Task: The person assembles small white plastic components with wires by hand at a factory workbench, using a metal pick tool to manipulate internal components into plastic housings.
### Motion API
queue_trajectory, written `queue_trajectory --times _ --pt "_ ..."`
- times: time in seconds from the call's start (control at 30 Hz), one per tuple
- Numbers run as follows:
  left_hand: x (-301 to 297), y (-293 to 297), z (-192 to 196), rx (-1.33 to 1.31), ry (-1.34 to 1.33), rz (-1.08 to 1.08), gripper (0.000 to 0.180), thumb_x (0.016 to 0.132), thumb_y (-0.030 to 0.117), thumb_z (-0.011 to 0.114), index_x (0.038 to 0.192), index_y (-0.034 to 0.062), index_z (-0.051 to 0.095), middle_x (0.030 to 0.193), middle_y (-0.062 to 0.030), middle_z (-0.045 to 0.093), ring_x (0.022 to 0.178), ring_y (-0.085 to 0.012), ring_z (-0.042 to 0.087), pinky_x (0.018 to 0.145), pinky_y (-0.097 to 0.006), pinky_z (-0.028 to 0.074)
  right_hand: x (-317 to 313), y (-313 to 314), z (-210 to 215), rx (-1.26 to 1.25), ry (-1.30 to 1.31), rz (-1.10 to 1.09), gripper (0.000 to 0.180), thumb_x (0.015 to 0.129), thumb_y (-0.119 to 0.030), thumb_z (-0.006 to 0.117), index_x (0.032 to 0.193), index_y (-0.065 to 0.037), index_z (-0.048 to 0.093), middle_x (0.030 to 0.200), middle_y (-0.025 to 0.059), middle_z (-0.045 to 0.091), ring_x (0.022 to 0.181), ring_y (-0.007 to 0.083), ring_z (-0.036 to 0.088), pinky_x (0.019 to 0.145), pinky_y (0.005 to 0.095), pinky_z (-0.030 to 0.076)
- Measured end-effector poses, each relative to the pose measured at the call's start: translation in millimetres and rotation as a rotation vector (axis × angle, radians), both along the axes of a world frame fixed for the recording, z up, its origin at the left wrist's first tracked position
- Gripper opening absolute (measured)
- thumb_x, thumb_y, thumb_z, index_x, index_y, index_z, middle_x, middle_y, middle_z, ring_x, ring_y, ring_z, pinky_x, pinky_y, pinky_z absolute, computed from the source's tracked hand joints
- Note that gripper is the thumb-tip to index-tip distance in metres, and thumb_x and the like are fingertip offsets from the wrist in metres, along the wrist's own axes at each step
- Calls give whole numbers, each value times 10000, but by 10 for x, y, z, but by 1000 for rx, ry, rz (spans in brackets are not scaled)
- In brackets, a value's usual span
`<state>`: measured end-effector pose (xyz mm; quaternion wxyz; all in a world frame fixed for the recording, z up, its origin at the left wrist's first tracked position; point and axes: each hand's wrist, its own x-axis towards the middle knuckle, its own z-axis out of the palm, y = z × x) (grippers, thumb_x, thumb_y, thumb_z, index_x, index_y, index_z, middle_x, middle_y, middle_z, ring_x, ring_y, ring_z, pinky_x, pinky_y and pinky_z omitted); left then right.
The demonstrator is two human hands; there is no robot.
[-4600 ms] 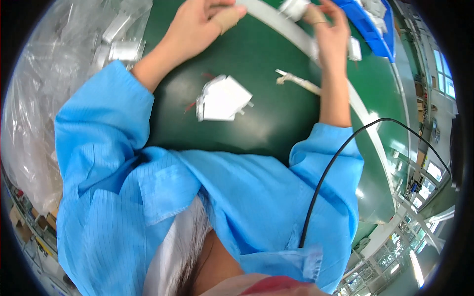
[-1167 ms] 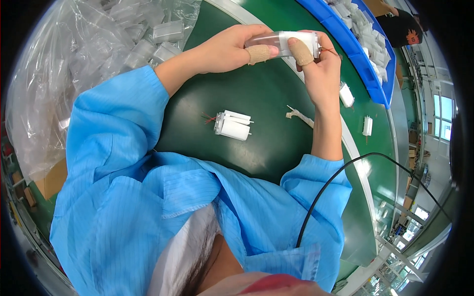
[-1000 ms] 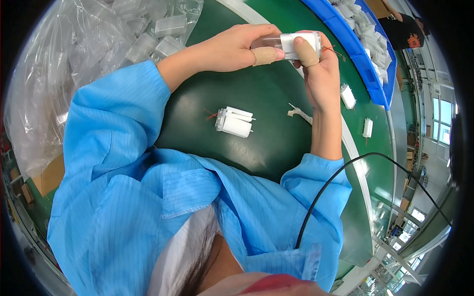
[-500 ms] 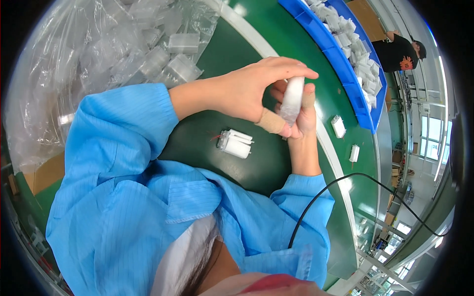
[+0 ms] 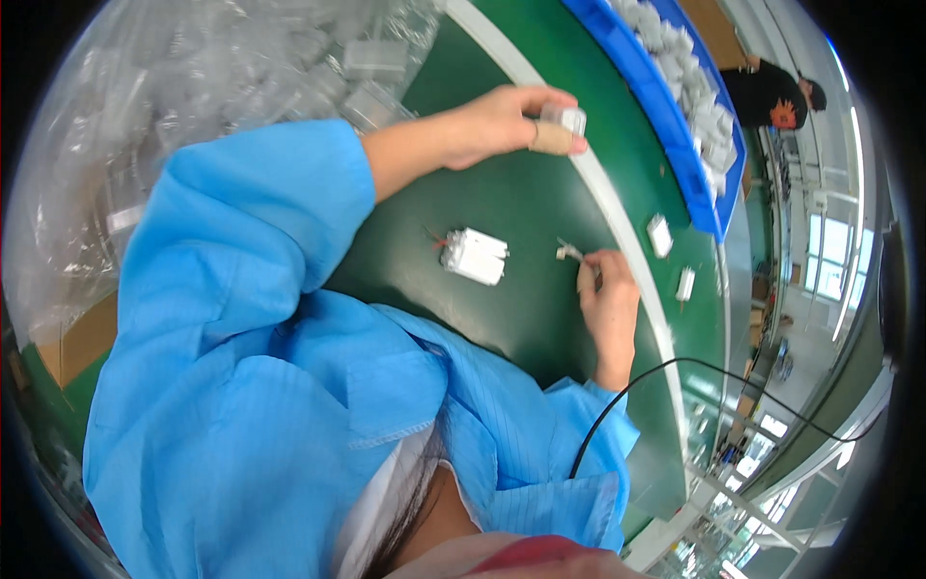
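My left hand (image 5: 497,127), a tan bandage on its thumb, is closed around a small whitish block (image 5: 567,119) above the pale strip along the table; the fingers hide part of it. Lower down, my right hand (image 5: 610,304) pinches a short lead with a small white connector (image 5: 567,251) on its end, just over the green table. A bandage also wraps one of its digits. Between my arms lies a pair of white block-shaped parts (image 5: 476,256) with thin red wires on their left side. Neither hand touches these.
A big clear plastic bag (image 5: 222,87) full of transparent boxes fills the upper left. At upper right stands a blue tray (image 5: 666,116) heaped with white parts. Two white parts (image 5: 660,235) lie on the green surface beyond the pale strip (image 5: 603,188). A black cable (image 5: 617,400) crosses my right sleeve.
My hands were together on a long whitish translucent piece. They have parted: the left moved up and left with a whitish block, the right down, now pinching a lead with a connector.
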<state>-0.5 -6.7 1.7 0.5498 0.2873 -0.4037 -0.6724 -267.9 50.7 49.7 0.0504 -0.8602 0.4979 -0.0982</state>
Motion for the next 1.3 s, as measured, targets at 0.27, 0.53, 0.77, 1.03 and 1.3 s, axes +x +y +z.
queue_trajectory --times 0.27,0.53,0.77,1.03,1.3 --pt "-149 -152 -124 -121 -68 44 904 622 435 862 1331 40 463 1220 -194 521 1090 -277 545 927 -357 455 848 -1420 860 244 -481 98 99 938 -104 551 970 -16 521 867 84 650 697 105 592 590 236 466" --pt "-214 99 -385 -805 -666 248 784 580 379 768 1230 24 513 1223 -264 474 1141 -444 437 994 -503 373 3083 -3627 645 -309 -298 359 213 855 -184 633 989 -36 559 823 175 638 751 290 629 678 390 480" --pt "-141 248 -303 -562 -280 105 768 669 366 755 1288 12 470 1271 -253 427 1201 -421 419 1022 -447 365 2788 -4731 -141 -459 103 212 126 858 -44 504 969 -32 562 844 259 629 823 445 601 712 522 462" --pt "-170 90 -321 -652 -514 53 780 678 335 773 1308 13 446 1334 -235 349 1225 -413 404 1030 -427 360 2927 -4442 245 223 -318 323 114 753 15 595 756 -15 485 695 121 604 634 247 656 532 367 523" --pt "-91 177 -157 -479 -413 78 790 683 256 812 1343 54 426 1266 -160 375 1174 -291 441 985 -375 434 2759 -3053 767 693 -439 481 160 823 -27 625 953 0 536 808 89 638 650 156 640 583 262 539"
